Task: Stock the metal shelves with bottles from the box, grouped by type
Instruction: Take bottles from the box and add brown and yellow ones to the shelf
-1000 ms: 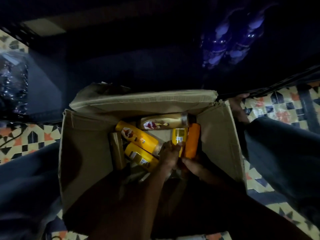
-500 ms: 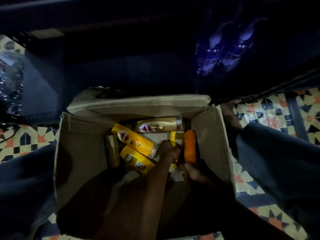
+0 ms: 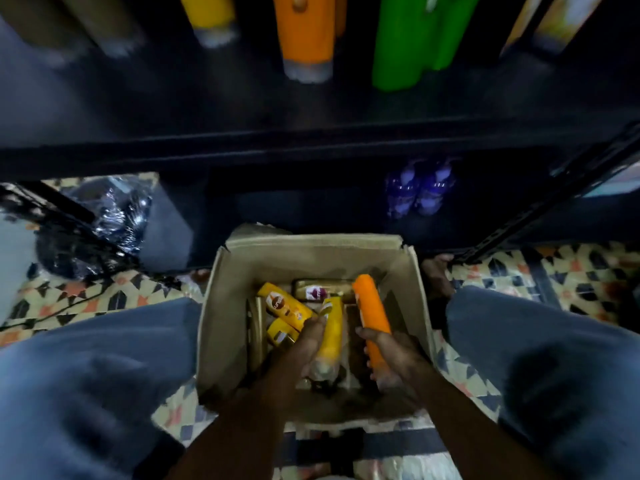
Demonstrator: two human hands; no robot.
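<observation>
Yellow bottle (image 3: 330, 332) gripped by left hand (image 3: 308, 344); orange bottle (image 3: 371, 317) by right hand (image 3: 393, 355).

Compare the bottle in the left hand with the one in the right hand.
Colour: the left hand grips a yellow bottle; the right hand grips an orange bottle.
Markings: the yellow bottle shows pale print near its far end; the orange bottle's visible side looks plain.
Shared: both are slim and held over the cardboard box.

Above the cardboard box (image 3: 228, 327), hands grip a yellow bottle (image 3: 330, 332) and an orange bottle (image 3: 372, 315).
</observation>
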